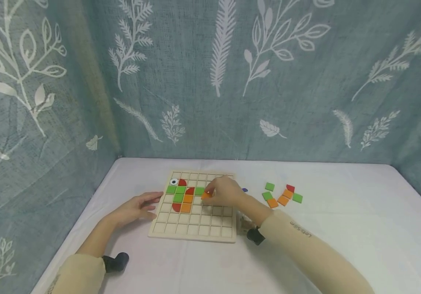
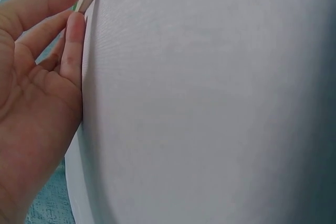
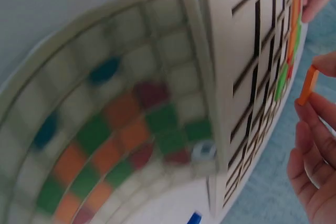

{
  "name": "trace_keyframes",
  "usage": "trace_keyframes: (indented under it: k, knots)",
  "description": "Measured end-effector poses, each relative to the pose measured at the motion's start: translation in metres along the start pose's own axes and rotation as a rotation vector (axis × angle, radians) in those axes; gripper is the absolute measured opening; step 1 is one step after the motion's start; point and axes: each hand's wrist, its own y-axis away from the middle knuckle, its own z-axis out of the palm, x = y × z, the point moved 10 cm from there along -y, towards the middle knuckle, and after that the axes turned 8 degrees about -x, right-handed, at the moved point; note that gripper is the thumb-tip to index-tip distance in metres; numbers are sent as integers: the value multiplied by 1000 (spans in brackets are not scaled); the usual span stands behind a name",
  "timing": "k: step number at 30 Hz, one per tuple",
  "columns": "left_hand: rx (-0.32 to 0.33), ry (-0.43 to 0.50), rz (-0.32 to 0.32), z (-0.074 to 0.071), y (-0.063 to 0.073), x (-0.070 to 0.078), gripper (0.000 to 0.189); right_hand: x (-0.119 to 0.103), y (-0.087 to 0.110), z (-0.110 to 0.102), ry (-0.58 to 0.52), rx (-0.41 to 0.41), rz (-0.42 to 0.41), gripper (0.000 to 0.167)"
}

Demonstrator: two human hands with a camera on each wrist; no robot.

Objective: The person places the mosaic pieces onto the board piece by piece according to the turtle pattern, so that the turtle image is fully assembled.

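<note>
Gridded board [image 1: 192,237], its cells holding green, orange and red pieces [image 1: 178,198] and an eye piece [image 1: 174,182]; right hand [image 1: 226,191] pinching an orange tile [image 3: 307,85] over the board; left hand [image 1: 135,209], fingers extended, touching the left rim.

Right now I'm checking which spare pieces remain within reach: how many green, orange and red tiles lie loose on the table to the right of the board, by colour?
Green tiles: 3
Orange tiles: 3
Red tile: 1
Total: 7
</note>
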Motion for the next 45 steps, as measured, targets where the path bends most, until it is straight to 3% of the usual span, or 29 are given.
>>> trace_keyframes:
  k: [11, 21, 31, 45]
  knots:
    - [10, 0, 10, -1, -1, 3, 69, -21, -17, 13, 192, -20, -70, 21]
    - [2, 1, 30, 3, 2, 6, 68, -23, -17, 17, 232, 33, -28, 18]
    - [13, -7, 19, 4, 3, 2, 68, -26, -17, 21, 364, 80, -29, 14]
    - [13, 0, 24, 2, 0, 4, 68, -24, -17, 19, 351, 72, -44, 13]
